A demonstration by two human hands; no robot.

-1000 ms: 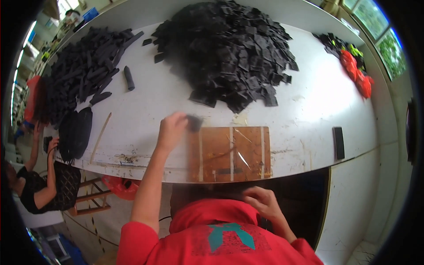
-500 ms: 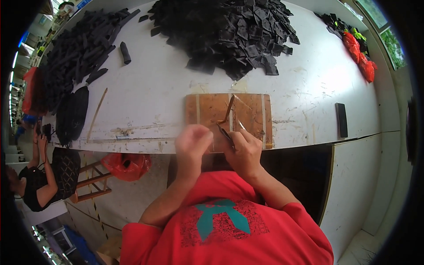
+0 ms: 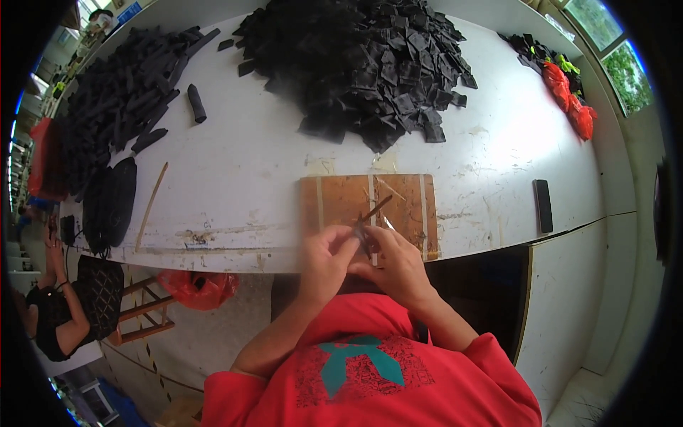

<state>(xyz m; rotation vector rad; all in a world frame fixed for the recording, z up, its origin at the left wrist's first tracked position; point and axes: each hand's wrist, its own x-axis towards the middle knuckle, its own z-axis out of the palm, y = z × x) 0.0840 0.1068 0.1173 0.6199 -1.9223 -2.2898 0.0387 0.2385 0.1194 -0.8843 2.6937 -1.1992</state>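
My left hand [image 3: 327, 260] and my right hand [image 3: 398, 263] meet over the near edge of a brown wooden board [image 3: 341, 196] with pale strips across it. Between their fingertips is a small dark piece [image 3: 363, 240], mostly hidden by the fingers; it looks like black cloth. The fingers of both hands are pinched on it. A thin dark stick [image 3: 378, 208] slants up and right just beyond the fingertips; I cannot tell whether it is held or fixed to the board. Something slim and shiny [image 3: 388, 223] shows beside my right fingers.
A heap of flat black cloth pieces [image 3: 398, 78] lies beyond the board. Rolled black pieces [image 3: 121, 85] are piled at the far left. A black oblong block [image 3: 543, 206] rests on the right, red bags [image 3: 569, 99] behind it. Another person [image 3: 67, 306] is at the left.
My left hand, blurred and apart before, has come to the right and joined my right hand at the dark piece. The stick leans further right. The whole view has shifted slightly.
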